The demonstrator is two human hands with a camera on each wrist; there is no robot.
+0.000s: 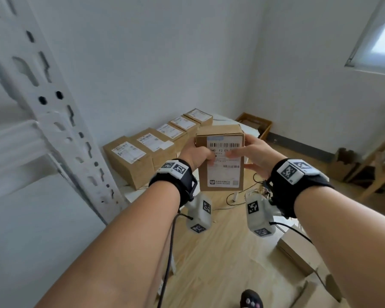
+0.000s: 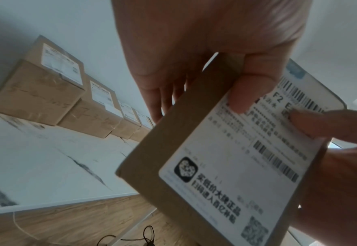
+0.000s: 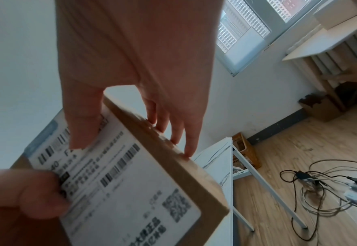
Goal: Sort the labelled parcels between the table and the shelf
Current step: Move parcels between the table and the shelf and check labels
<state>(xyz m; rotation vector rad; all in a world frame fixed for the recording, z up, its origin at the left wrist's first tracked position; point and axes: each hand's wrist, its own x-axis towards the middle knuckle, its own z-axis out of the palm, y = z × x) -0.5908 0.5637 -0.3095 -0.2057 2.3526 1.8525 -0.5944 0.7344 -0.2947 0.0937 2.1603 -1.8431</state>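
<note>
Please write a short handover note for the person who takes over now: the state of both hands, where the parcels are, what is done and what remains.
Left hand: grips the held parcel by its left edge, thumb on the label.
Right hand: grips the right edge, thumb on the label, fingers behind.
The parcel is in the air, label toward the person, above the table's near end.
Done: five labelled parcels in a row on the white table, along the wall.
Left: read the label and place this parcel on table or shelf.

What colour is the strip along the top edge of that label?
Pale blue; the strip shows best in the left wrist view, on the held parcel's white label.
</note>
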